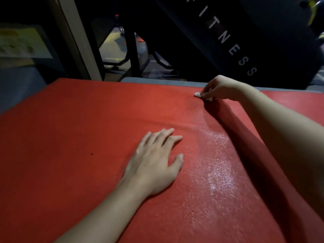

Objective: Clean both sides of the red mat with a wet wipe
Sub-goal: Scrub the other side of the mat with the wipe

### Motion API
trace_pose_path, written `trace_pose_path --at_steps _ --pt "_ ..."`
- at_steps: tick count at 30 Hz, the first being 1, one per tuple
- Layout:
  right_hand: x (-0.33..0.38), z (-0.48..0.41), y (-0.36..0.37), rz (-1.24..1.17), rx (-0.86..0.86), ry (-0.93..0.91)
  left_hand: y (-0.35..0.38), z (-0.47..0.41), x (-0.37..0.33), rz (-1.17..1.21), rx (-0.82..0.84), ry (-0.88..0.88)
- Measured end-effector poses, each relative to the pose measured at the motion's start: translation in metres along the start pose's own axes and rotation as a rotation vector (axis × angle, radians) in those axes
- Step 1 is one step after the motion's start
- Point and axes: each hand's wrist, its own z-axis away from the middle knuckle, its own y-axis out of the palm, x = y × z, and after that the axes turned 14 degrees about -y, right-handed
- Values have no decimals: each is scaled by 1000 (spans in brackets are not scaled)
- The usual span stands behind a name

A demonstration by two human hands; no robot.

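Red mat (pixel 70 128) lies flat beneath me, my right hand (pixel 220 88) pinching the wet wipe (pixel 197 94) at its far edge, a glistening streak (pixel 215 155) running lengthwise toward me, and my left hand (pixel 154 160) nearer, pressing open-palmed just left of it.

**A:** Entry one, legible lettering?

**B:** One word, "FITNESS", in white capitals (pixel 223 37), widely spaced. It stands on a dark panel (pixel 271 41) beyond and above the right hand (pixel 220 89). The word runs slantwise downward toward that hand. The F is partly cut by the top edge of the view, and the last S ends a little above the knuckles.

**A:** Entry two?

**B:** A yellow sheet (pixel 21 42), well off to the left of the left hand (pixel 154 160) and beyond it. It carries printed marks, too blurred to read.
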Motion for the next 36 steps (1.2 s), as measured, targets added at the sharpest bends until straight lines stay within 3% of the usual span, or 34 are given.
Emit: trace_pose_path --at_steps 2,4,6,8,12,18,20,24,26,30,32,36 --pt "-1 -1 3 64 -80 -2 -1 0 0 10 4 3" --pt "-4 -7 14 172 -267 14 -1 0 -1 16 6 -1" --pt "-3 -8 24 130 -355 32 -1 0 -1 26 6 -4" --pt "2 4 23 25 -300 11 -2 0 -1 36 6 -1" --pt "14 46 12 -52 62 -135 -1 -1 0 44 -11 0" --pt "26 64 38 122 -274 -132 -3 0 -2 32 5 -4" --pt "34 76 38 142 -207 -132 -3 0 -2 34 -2 -7" --pt "53 115 27 73 125 -196 -1 -1 -2 36 -3 -11" --pt "59 122 32 101 85 -230 -1 -2 -2 33 -3 -13" --pt "65 119 53 221 -194 -162 -1 -1 -1 28 -4 -13" --pt "73 134 54 225 -134 -97 -2 0 -1 35 -14 -9" --pt "96 181 45 85 174 -126 0 -2 -1 34 -49 -20"
